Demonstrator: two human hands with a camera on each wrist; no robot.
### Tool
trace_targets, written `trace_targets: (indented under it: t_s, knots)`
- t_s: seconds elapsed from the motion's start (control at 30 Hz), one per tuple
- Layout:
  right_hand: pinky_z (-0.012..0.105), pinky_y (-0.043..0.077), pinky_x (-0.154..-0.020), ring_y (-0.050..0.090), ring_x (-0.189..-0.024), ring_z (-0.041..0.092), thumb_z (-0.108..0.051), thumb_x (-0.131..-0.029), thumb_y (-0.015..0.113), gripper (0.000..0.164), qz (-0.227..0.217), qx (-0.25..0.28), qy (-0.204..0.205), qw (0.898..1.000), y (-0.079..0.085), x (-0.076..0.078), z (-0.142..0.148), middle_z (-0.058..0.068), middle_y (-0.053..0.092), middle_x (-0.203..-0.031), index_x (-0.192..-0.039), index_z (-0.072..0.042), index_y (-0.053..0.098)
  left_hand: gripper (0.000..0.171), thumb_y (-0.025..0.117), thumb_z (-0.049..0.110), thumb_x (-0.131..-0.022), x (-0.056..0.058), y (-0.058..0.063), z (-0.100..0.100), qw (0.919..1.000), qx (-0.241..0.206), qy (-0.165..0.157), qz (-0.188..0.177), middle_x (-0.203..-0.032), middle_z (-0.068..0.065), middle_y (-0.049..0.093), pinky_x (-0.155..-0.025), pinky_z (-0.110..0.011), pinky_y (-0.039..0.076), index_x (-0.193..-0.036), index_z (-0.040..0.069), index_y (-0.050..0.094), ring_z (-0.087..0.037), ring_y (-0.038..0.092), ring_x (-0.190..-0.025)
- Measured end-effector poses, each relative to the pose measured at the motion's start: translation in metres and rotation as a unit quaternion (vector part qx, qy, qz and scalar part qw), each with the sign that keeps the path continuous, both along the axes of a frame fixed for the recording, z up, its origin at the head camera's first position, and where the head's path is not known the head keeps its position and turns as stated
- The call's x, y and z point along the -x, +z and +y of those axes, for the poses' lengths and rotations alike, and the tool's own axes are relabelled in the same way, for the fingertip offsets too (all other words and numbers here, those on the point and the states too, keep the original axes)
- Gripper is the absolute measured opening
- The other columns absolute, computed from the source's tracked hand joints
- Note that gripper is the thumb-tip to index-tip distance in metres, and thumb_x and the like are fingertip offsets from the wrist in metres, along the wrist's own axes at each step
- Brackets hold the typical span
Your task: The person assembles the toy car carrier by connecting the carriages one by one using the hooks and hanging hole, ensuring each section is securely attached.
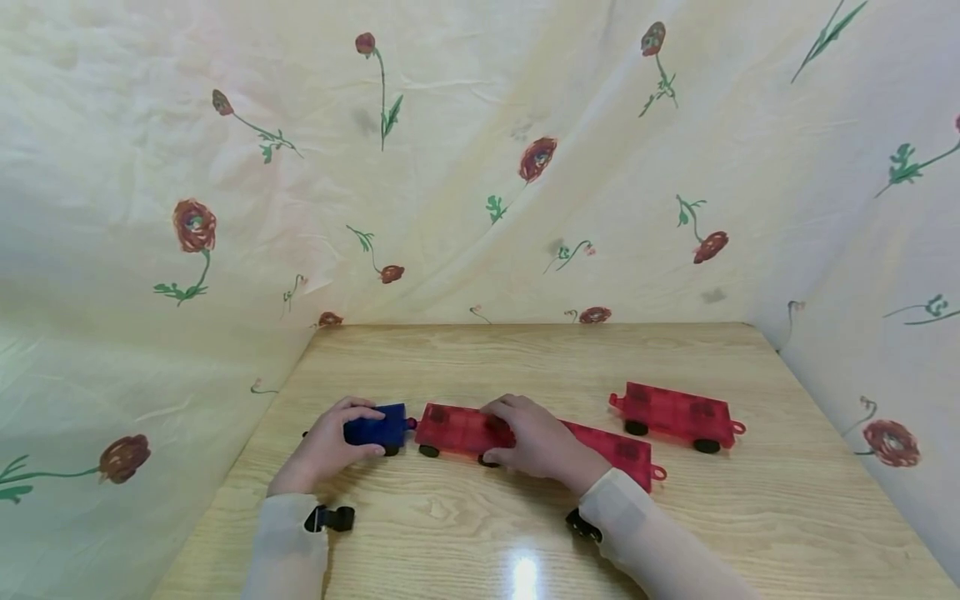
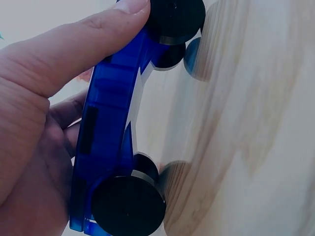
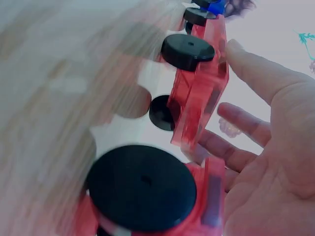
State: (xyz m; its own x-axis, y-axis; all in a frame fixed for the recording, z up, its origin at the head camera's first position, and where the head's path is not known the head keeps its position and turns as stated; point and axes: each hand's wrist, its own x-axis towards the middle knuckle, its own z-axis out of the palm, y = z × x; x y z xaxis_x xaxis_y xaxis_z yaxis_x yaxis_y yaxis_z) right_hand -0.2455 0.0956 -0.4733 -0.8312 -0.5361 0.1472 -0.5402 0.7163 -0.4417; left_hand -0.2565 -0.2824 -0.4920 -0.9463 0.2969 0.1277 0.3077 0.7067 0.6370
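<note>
My left hand point(image 1: 330, 446) grips a see-through blue toy train car point(image 1: 388, 423) on the wooden table, thumb on its near side and fingers on the far side. In the left wrist view the thumb lies along the car's blue body point(image 2: 109, 98), close to a black wheel point(image 2: 176, 18). Just right of it, a red toy train car point(image 1: 450, 423) lines up with the blue one, end to end at the small knob. My right hand point(image 1: 538, 443) holds this red car near its right end, hiding where it meets a second red car point(image 1: 630, 452) behind.
Apart from the row, another red train car point(image 1: 675, 412) stands at the right, slightly farther back, with a ring on its right end. A flowered cloth point(image 1: 465, 192) hangs along the back and sides of the wooden table point(image 1: 450, 533).
</note>
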Motion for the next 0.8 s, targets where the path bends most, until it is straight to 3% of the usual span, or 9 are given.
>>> trace_targets:
  t_s: [0.23, 0.43, 0.8]
  knots:
    - [0.050, 0.049, -0.107, 0.058, -0.128, 0.027, -0.040, -0.091, 0.084, 0.062, 0.019, 0.014, 0.000, 1.000, 0.006, -0.002, 0.013, 0.001, 0.061, -0.138, -0.145, -0.017, 0.063, 0.050, 0.093, 0.024, -0.081, -0.001, 0.003, -0.003, 1.0000, -0.007, -0.001, -0.004, -0.146, -0.006, 0.056, -0.111, -0.064, 0.040, -0.128, 0.022, 0.073, -0.038, 0.048, -0.140]
    - [0.052, 0.048, -0.107, 0.059, -0.127, 0.030, -0.041, -0.089, 0.086, 0.062, 0.043, -0.003, -0.027, 0.999, 0.003, -0.001, 0.030, 0.003, 0.062, -0.138, -0.141, -0.017, 0.065, 0.050, 0.093, 0.021, -0.080, -0.002, 0.005, -0.007, 0.9999, -0.011, -0.002, 0.000, -0.145, -0.009, 0.057, -0.111, -0.065, 0.039, -0.127, 0.021, 0.074, -0.039, 0.048, -0.140]
    - [0.053, 0.050, -0.106, 0.061, -0.127, 0.032, -0.038, -0.091, 0.085, 0.055, 0.058, -0.007, -0.041, 0.997, 0.005, 0.000, 0.059, 0.005, 0.063, -0.138, -0.138, -0.015, 0.068, 0.051, 0.092, 0.021, -0.082, -0.002, 0.004, -0.014, 0.9999, -0.002, 0.003, -0.010, -0.147, -0.006, 0.056, -0.111, -0.066, 0.039, -0.129, 0.021, 0.073, -0.041, 0.047, -0.140]
